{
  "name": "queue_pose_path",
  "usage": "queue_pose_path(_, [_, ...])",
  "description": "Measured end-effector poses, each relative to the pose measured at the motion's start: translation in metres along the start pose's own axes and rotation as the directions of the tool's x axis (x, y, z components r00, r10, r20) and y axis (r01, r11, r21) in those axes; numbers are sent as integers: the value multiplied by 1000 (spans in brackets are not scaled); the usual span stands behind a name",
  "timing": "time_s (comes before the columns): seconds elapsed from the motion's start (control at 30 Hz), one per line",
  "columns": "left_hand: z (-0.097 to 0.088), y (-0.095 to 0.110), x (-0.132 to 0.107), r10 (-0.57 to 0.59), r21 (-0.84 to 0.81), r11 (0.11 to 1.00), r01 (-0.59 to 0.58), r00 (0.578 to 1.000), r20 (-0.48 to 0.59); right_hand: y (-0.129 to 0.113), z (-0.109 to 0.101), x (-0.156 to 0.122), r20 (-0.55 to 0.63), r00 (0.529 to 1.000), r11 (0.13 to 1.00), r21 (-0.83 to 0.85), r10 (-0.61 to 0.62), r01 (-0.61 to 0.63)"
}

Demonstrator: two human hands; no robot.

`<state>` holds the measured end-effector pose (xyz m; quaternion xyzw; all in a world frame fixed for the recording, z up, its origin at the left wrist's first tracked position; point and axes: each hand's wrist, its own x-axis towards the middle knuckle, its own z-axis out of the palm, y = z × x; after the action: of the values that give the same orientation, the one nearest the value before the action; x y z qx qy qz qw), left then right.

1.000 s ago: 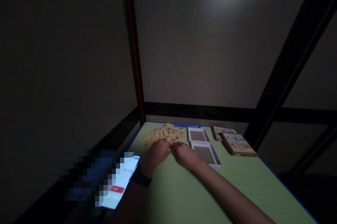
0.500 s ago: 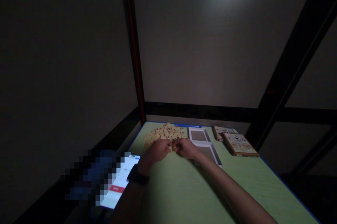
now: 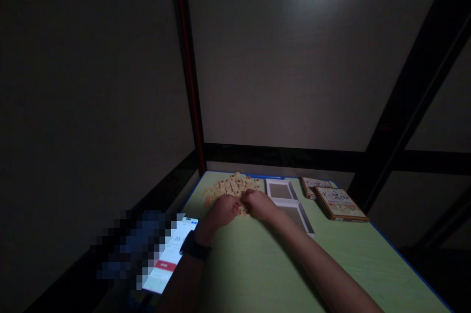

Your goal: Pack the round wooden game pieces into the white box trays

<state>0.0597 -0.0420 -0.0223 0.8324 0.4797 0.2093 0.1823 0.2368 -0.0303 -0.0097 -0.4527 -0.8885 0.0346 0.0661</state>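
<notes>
A heap of round, pale xiangqi pieces (image 3: pixel 231 186), some with red or dark marks, lies at the far left part of the table. At its near edge is my left hand (image 3: pixel 225 208), fingers curled together over the pieces; what they pinch is hidden. My right hand (image 3: pixel 257 203) is just beside it, its fingers bent down and closed among the pieces, the tips out of sight. A few pieces (image 3: pixel 243 212) show in the gap between both hands. My left wrist wears a dark watch (image 3: pixel 196 247).
Right of the heap sit two shallow white box trays (image 3: pixel 280 190), (image 3: pixel 294 216), partly behind my right forearm. Two printed game boxes (image 3: pixel 340 201), (image 3: pixel 312 186) overlap at the far right of the green table (image 3: pixel 257 269). A lit phone (image 3: pixel 167 264) is left of my left wrist.
My right hand has shifted slightly up toward the heap, and pieces now show on the near side between the hands. My left hand stays nearly in place. The view has shifted slightly.
</notes>
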Motion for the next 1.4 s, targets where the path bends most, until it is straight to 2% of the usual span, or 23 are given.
queue_pose_path(0.17, [-11, -10, 3, -91, 132, 987, 96, 995, -39, -5, 2, 0, 9, 1000, 999, -49, 19, -19])
queue_pose_path(0.3, [-17, -17, -2, -138, 223, 964, 141, 990, -28, 2, 2, 0, -20, 998, 989, 133, 65, -62])
queue_pose_path(0.43, [-14, -19, -7, -152, 230, 962, 145, 988, 14, 11, 3, 3, -26, 994, 957, 274, 107, -96])
queue_pose_path(0.7, [-6, -23, -3, -106, 196, 975, 101, 994, 12, 19, 1, 7, -76, 993, 962, 263, 95, -72])
queue_pose_path(0.93, [-13, -11, 0, -82, 62, 995, 78, 995, 50, 36, -5, 1, -88, 993, 983, 170, 82, -66])
queue_pose_path(1.03, [-13, -9, -1, -82, -32, 996, 85, 994, 77, 29, -1, -2, -71, 994, 990, 118, 88, -79])
queue_pose_path(1.13, [-10, -11, -2, -145, -160, 975, 154, 987, 66, 19, 1, -4, -57, 990, 991, 44, 127, -125])
queue_pose_path(1.23, [-6, -15, -2, -201, -270, 939, 215, 976, 77, 13, 2, -4, -47, 989, 990, 41, 139, -137])
queue_pose_path(1.4, [-2, -21, 2, -191, -189, 962, 195, 981, 42, 20, -1, -2, -37, 992, 986, 121, 117, -111])
